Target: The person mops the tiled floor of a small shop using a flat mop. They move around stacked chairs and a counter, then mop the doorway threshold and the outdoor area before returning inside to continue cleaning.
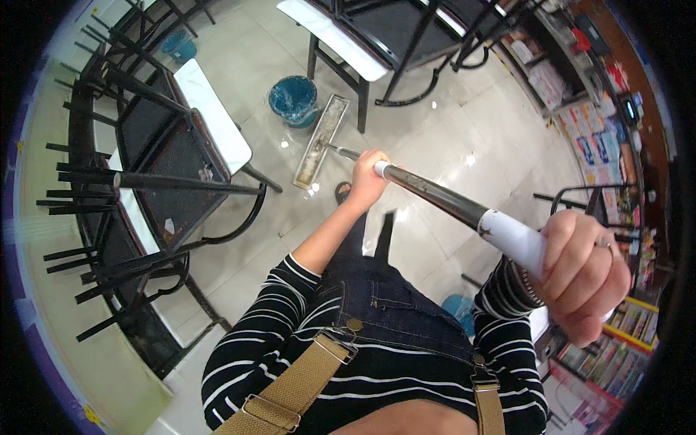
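My right hand [584, 274] grips the white end sleeve of a flat mop's pole [435, 191], close to the camera. Lower on the same pole, my left hand [370, 176] is wrapped around it just below a white collar. The pole slants away to a long rectangular mop head [322, 141], which lies on the tiled floor [435, 141]. Its upper face looks pale and dirty. Right beside the head stands a blue plastic bucket [293, 100] with a clear plastic bag around it. My sandalled foot [343, 191] is near the head's lower end.
Black chairs [168, 157] sit upturned on white-topped tables [215, 117] at the left. Another table [337, 35] with upturned chairs stands ahead. Shelves with packaged goods [592, 144] line the right. More blue bins are at the far left [179, 46] and by my right side [459, 311].
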Tool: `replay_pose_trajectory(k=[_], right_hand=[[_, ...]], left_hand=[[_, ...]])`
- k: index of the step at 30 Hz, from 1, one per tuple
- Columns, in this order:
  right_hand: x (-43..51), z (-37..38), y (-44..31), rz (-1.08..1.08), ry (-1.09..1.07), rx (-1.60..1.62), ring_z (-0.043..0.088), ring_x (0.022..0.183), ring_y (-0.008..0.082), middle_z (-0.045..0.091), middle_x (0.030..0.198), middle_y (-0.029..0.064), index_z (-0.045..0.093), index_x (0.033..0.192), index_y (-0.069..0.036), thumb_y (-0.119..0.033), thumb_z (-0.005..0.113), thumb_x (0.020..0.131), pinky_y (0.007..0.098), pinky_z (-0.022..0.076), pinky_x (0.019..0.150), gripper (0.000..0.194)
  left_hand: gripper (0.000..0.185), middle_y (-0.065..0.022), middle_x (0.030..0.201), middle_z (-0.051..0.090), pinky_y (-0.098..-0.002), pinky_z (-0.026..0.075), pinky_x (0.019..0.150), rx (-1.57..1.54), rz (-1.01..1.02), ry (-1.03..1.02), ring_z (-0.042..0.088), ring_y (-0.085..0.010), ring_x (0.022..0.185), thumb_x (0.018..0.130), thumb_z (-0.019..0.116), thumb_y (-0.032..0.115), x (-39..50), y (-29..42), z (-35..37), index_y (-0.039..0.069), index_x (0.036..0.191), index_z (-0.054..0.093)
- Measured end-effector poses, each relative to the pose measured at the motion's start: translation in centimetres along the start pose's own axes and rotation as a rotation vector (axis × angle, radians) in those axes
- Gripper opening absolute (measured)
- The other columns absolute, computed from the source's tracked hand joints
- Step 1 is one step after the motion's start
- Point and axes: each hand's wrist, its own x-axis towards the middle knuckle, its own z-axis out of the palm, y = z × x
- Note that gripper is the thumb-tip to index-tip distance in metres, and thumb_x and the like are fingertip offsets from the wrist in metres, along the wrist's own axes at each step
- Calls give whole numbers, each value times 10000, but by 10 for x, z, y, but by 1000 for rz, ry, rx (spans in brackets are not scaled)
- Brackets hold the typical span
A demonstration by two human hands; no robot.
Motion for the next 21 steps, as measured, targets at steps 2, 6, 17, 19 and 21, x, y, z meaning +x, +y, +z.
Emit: replay_pose_trajectory(k=[2, 6, 17, 19, 21], right_hand=[[15, -4, 40, -75, 155, -67, 480, 439, 20, 508, 496, -91, 477, 610, -181, -260, 685, 819, 166, 380, 521, 306], [50, -24, 113, -102, 319, -193, 401, 479, 56, 446, 542, -64, 401, 672, -167, -314, 602, 889, 223, 311, 542, 330], [62, -63, 303, 143, 499, -287, 481, 548, 198, 520, 619, 67, 457, 775, -61, -169, 654, 832, 369, 417, 622, 232], [58, -66, 330, 302, 396, -276, 480, 544, 193, 517, 615, 80, 438, 753, -46, -17, 562, 826, 377, 424, 585, 147], [54, -72, 347, 186, 450, -232, 468, 524, 178, 502, 593, 72, 426, 740, -50, 17, 513, 828, 368, 419, 560, 141]], left_hand=[[287, -65, 700, 554, -329, 420, 621, 1, 13, 46, 515, -230, 682, 618, 815, 84, 37, -25, -10, 41, 698, 543], [257, -52, 738, 582, -323, 430, 670, -22, -77, 60, 539, -226, 739, 587, 790, 39, 111, -75, -28, 61, 724, 574], [257, -27, 798, 614, -353, 438, 792, 11, -99, 203, 576, -232, 866, 565, 768, 44, 247, -247, -84, 107, 759, 612], [235, -37, 791, 605, -360, 438, 786, 34, -92, 211, 570, -249, 864, 597, 781, 93, 251, -272, -94, 101, 747, 600], [246, -55, 765, 583, -377, 437, 771, 135, -129, 205, 560, -275, 843, 633, 785, 186, 256, -284, -92, 91, 722, 577]])
